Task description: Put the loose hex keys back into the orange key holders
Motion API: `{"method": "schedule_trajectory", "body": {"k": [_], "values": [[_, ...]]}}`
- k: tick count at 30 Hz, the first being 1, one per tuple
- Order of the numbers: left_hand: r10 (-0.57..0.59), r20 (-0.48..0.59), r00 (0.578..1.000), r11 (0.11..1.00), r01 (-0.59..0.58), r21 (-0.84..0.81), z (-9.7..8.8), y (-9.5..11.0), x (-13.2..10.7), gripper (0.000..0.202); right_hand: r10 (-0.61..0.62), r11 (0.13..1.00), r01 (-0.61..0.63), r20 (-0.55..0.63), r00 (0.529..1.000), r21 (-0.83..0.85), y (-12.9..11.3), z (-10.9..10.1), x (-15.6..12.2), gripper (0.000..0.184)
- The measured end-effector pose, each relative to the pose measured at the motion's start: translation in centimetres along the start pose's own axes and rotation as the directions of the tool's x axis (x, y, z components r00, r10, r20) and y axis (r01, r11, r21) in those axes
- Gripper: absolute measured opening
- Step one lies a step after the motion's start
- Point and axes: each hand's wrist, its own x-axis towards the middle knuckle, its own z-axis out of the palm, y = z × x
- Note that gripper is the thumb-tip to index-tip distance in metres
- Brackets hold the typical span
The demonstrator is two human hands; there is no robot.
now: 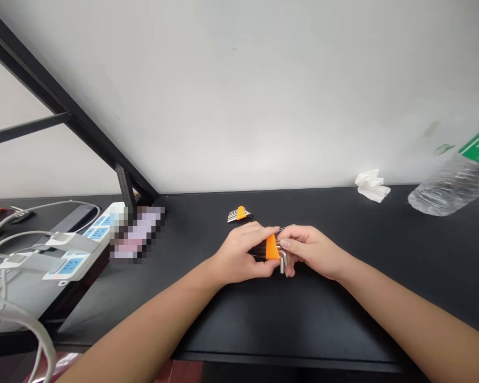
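My left hand (245, 252) is closed around an orange hex key holder (272, 248), thumb on the near side and fingers over the far side. Silver L-shaped hex keys (282, 260) stick out of its right end, their short arms bent toward me. My right hand (305, 246) pinches at the hex keys by the holder's right end; a thin key shows above its fingers. Which key the fingertips grip is partly hidden. Beyond my left hand, a second orange holder (241, 213) with several silver keys lies on the black table (323, 324).
At left, a white power strip (90, 242) with plugs and looping cables (27, 314) sits beside a black metal frame (91, 135). A blurred-out flat object (138, 234) lies near it. Crumpled tissue (372, 185) and a tilted clear bottle (455, 181) are at the back right.
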Motion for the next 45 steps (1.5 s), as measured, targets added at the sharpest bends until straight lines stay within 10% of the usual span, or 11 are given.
{"method": "schedule_trajectory", "body": {"k": [12,19,24,31,45], "values": [[-0.079,-0.019,0.997,0.988,0.081,0.130,-0.4,-0.4,-0.3,0.052,0.216,0.976,-0.214,0.081,0.973,-0.025,-0.7,0.6,-0.5,0.038],[-0.327,0.136,0.935,0.928,0.345,-0.140,-0.7,0.1,-0.2,0.059,0.210,0.963,-0.222,0.087,0.974,0.155,-0.2,-0.3,-0.2,0.031],[-0.376,0.263,0.888,0.866,0.438,-0.241,-0.7,-0.1,-0.3,0.064,0.218,0.976,-0.218,0.059,0.974,-0.009,-0.3,-0.6,-0.3,0.032],[-0.410,0.178,0.895,0.903,0.425,-0.059,0.1,-0.3,-0.4,0.058,0.174,0.920,-0.160,0.008,0.985,-0.356,-1.1,-0.4,-0.6,0.040],[-0.386,0.368,0.846,0.796,0.507,-0.330,-0.9,0.0,-0.1,0.049,0.097,0.925,-0.091,-0.003,0.995,-0.370,-1.1,-1.6,-0.5,0.031]]}}
